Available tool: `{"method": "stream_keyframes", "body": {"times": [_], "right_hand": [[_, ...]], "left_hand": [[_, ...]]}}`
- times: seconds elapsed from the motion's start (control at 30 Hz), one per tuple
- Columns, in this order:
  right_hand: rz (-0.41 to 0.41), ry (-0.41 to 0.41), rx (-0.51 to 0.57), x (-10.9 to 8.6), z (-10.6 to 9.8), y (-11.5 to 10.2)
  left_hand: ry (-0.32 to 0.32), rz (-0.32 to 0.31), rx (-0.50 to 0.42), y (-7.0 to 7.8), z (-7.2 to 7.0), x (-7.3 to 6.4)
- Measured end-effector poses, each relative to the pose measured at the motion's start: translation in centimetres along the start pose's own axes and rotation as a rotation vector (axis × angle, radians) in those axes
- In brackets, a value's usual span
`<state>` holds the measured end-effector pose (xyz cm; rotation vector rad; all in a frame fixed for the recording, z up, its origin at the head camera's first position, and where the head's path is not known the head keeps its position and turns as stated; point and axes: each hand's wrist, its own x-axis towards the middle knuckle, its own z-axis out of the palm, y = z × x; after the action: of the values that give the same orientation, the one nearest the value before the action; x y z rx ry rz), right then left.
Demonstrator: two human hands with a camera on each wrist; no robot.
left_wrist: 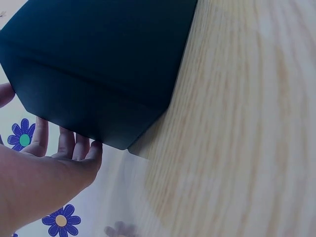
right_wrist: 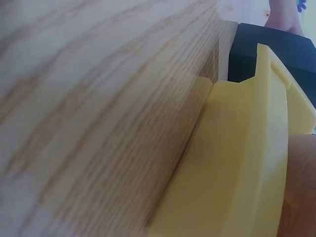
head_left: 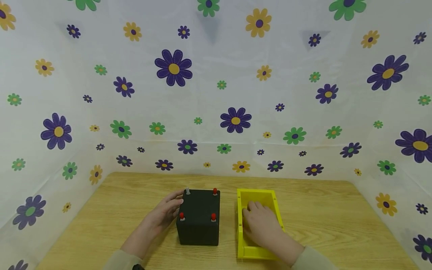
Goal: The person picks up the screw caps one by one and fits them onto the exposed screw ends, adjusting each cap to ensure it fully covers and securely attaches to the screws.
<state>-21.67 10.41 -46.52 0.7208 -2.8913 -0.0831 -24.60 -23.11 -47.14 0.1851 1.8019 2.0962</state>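
Note:
A black box (head_left: 200, 208) sits on the wooden table. Three red-capped toggle switches stand at corners of its top; a bare metal switch (head_left: 188, 191) is at the back left corner. My left hand (head_left: 165, 210) touches the box's left side, thumb near the top edge and fingers spread along that side. In the left wrist view the fingers (left_wrist: 66, 143) lie against the dark box (left_wrist: 94, 64). My right hand (head_left: 261, 223) reaches down into a yellow bin (head_left: 240, 240), fingers bent toward its floor. The palm hides the fingertips, so I cannot tell what they hold.
The wooden table (head_left: 320, 221) extends to both sides of the box and bin. A white sheet with printed flowers (head_left: 209, 101) encloses the back and sides. A narrow strip of table separates the box from the bin.

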Motion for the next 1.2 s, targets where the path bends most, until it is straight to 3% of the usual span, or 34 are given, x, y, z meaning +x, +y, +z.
{"method": "stream_keyframes", "body": {"times": [0.33,0.57,0.97,1.2], "right_hand": [[-0.007,-0.007,-0.001,0.12,0.24,-0.10],[-0.022,0.032,0.009,0.17,0.60,-0.08],[-0.011,-0.028,0.092,0.43,0.32,-0.19],[-0.021,-0.002,0.079,0.30,0.26,-0.19]], "left_hand": [[-0.009,0.011,-0.003,0.02,-0.02,0.00],[-0.008,0.010,-0.001,0.07,0.02,0.02],[-0.008,0.002,0.003,-0.04,-0.09,0.02],[-0.018,0.010,0.009,-0.15,-0.16,0.10]]}}
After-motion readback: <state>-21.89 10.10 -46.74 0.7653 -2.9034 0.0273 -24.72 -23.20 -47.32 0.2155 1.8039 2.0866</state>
